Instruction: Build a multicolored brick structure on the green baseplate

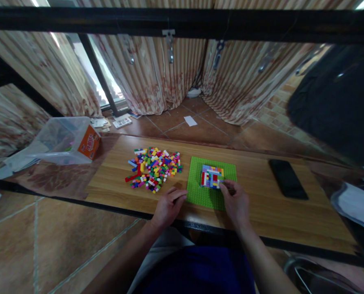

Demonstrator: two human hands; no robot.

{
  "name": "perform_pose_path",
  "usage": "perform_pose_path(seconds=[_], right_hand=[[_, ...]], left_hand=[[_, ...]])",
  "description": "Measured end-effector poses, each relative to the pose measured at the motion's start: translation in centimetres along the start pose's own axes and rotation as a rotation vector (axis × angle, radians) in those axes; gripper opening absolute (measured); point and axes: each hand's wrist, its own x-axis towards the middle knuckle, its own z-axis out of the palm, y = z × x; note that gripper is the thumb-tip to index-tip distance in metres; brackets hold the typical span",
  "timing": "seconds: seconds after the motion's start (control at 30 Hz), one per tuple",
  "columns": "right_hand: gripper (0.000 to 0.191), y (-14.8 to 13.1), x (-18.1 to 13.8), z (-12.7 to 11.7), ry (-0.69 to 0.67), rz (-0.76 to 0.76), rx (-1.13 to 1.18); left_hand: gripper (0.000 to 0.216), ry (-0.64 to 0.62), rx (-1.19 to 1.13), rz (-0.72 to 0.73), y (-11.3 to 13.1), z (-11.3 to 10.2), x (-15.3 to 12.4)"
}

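Observation:
A green studded baseplate (197, 196) lies on the wooden table. Colourful toy bricks form a low, roughly square build (211, 177) on it, with red, white, blue, yellow and orange parts. My right hand (236, 202) is closed at the build's lower right corner, thumb and forefinger pinching a small brick there, mostly hidden by the fingertips. Thumb and forefinger of my left hand (169, 206) come together at the baseplate's left edge, apparently holding it; its other fingers are curled. Left of the plate spreads a loose pile of mixed bricks (157, 166).
A black phone (287, 179) lies to the right on the table (261, 216). Beyond the left end stands a clear plastic bin (62, 139) with an orange label. A dark metal bar (182, 24) crosses above, with clips hanging below it. White papers (355, 206) are at the far right.

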Motion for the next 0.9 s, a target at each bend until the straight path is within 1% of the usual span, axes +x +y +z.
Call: perform_pose_path(seconds=[0.2, 0.3, 0.37, 0.43, 0.53, 0.6, 0.73, 0.9], right_hand=[[0.049, 0.3, 0.3, -0.4, -0.007, 0.000, -0.009], [0.044, -0.4, -0.4, -0.7, 0.056, -0.099, -0.024], [0.038, -1.4, -1.5, -0.4, 0.049, -0.207, -0.027], [0.032, -2.7, -2.8, 0.4, -0.069, -0.312, 0.010], [0.029, -4.4, -4.6, 2.3, -0.270, -0.413, 0.041], [0.029, -5.0, -5.2, 3.6, -0.340, -0.453, 0.035], [0.027, -5.4, -5.4, 5.2, -0.377, -0.499, 0.006], [0.026, -5.4, -5.4, 5.6, -0.366, -0.500, -0.033]], left_hand=[[0.026, 0.002, 0.036, 0.005, 0.2, -0.2, 0.0], [0.025, -0.001, 0.036, 0.002, 0.1, -0.2, -0.1], [0.027, -0.001, 0.031, 0.005, -0.1, -0.2, -0.1], [0.029, -0.003, 0.022, 0.004, -0.3, -0.1, -0.2], [0.033, -0.004, 0.003, -0.004, -0.6, 0.1, -0.4], [0.035, -0.005, -0.010, -0.006, -0.8, 0.2, -0.5], [0.038, -0.020, -0.026, -0.012, -0.9, 0.1, -0.7], [0.035, -0.013, -0.008, -0.040, -1.0, 0.1, -0.7]])
